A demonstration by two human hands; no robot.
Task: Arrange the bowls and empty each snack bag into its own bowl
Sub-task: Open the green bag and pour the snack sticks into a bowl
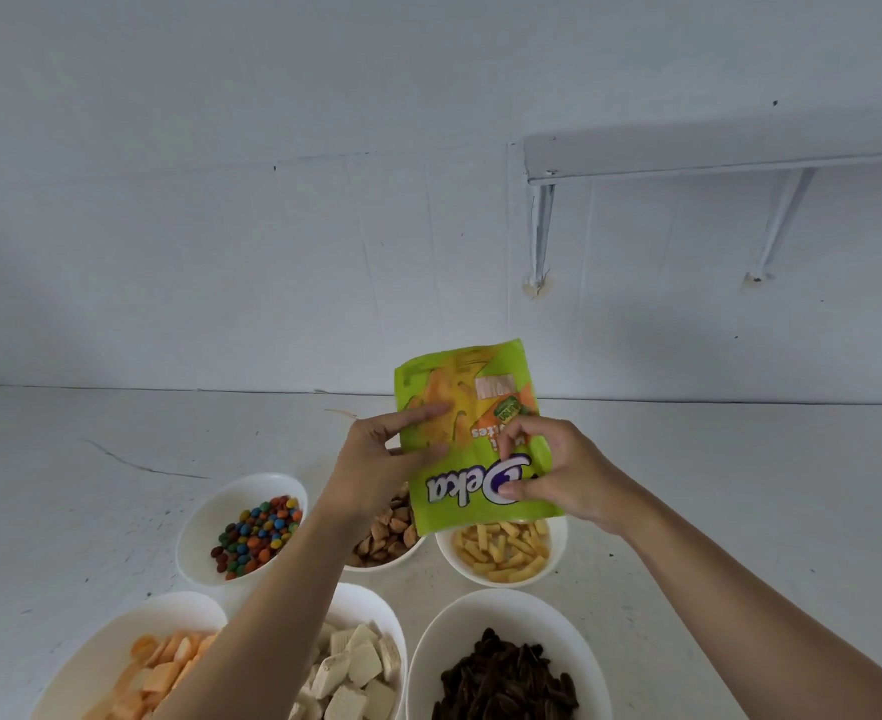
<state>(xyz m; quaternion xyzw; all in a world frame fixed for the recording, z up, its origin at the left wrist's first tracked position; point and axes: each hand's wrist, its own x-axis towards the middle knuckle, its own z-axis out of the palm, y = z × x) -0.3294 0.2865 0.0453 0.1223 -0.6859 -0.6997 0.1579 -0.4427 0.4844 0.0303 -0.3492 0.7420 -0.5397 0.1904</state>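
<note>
A green snack bag (467,407) hangs upside down, mouth down, above a white bowl (558,543) of yellow stick snacks (503,550). My left hand (381,459) pinches the bag's left edge. My right hand (558,470) grips its right side near the mouth. Several more white bowls stand around: coloured candies (257,532) at the left, brown nuggets (389,532) partly behind my left wrist, orange pieces (158,672), white wafers (350,672) and dark snacks (506,678) in the front row.
The bowls stand on a white table (90,485) that meets a white wall at the back. A white shelf on brackets (688,158) juts from the wall at the upper right.
</note>
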